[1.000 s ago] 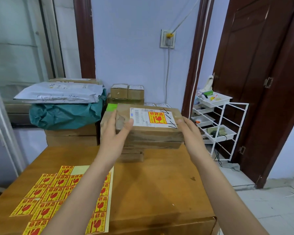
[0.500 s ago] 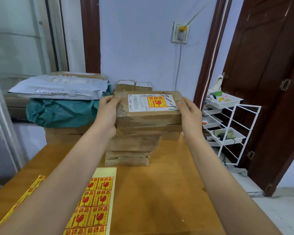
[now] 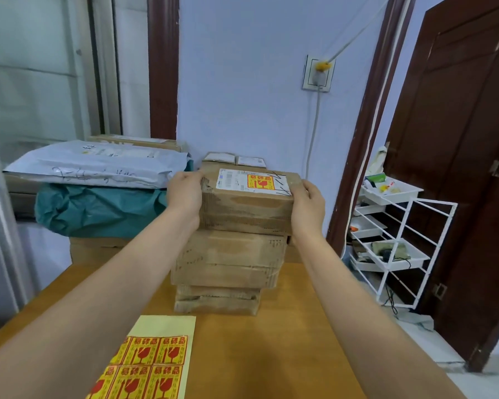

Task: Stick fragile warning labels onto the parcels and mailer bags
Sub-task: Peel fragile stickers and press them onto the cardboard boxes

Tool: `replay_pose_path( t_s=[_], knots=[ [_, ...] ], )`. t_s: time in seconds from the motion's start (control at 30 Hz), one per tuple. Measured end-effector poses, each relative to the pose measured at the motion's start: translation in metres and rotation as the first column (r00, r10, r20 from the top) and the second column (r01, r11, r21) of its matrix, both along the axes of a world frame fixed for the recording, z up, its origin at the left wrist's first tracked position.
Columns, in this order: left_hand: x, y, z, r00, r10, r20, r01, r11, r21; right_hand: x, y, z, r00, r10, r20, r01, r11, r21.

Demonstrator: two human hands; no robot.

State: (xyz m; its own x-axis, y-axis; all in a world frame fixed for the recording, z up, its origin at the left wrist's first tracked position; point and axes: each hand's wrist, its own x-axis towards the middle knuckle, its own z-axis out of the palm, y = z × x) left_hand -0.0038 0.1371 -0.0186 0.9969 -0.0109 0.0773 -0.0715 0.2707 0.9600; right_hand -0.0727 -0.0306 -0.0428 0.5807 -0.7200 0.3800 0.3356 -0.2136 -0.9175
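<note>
Cardboard parcel (image 3: 247, 207) is held at both ends on top of a stack of cardboard parcels (image 3: 228, 263) at the far edge of the wooden table (image 3: 277, 347). The left hand (image 3: 185, 194) is curled round its left end, fingertips hooked over the top edge; the right hand (image 3: 307, 201) is wrapped round the right end, thumb laid on the top face. A fragile warning label (image 3: 260, 182) is already stuck over the shipping label (image 3: 234, 180) on its upper face. The carton looks stiff yet worn, with dented, taped sides, so it is judged firm enough to be gripped by its short ends, though the top face is best left unpressed. Its weight cannot be told; a two-handed hold suggests some heft. The tape-covered sides may prove slightly slick. A label sheet (image 3: 153, 361) lies on the near table. Grey mailer bags (image 3: 98, 165) rest over a teal bag (image 3: 98, 211) to the left, well apart from the stack.
</note>
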Motion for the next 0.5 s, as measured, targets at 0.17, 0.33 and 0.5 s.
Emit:
replay_pose_path(
  t_s=[0.17, 0.33, 0.5],
  knots=[
    [-0.003, 0.000, -0.008, 0.994, 0.022, 0.103, -0.025, 0.999, 0.028, 0.012, 0.006, -0.002, 0.998, 0.062, -0.006, -0.062, 0.998, 0.034],
    [-0.005, 0.002, -0.016, 0.983, 0.075, 0.166, -0.090, 0.993, 0.082, 0.021, 0.007, -0.008, 0.984, 0.133, -0.115, -0.128, 0.990, 0.056],
    [-0.006, 0.000, -0.017, 0.976, 0.114, 0.185, -0.139, 0.982, 0.129, 0.016, 0.005, -0.006, 0.975, 0.179, -0.135, -0.161, 0.978, 0.133]
  ],
)
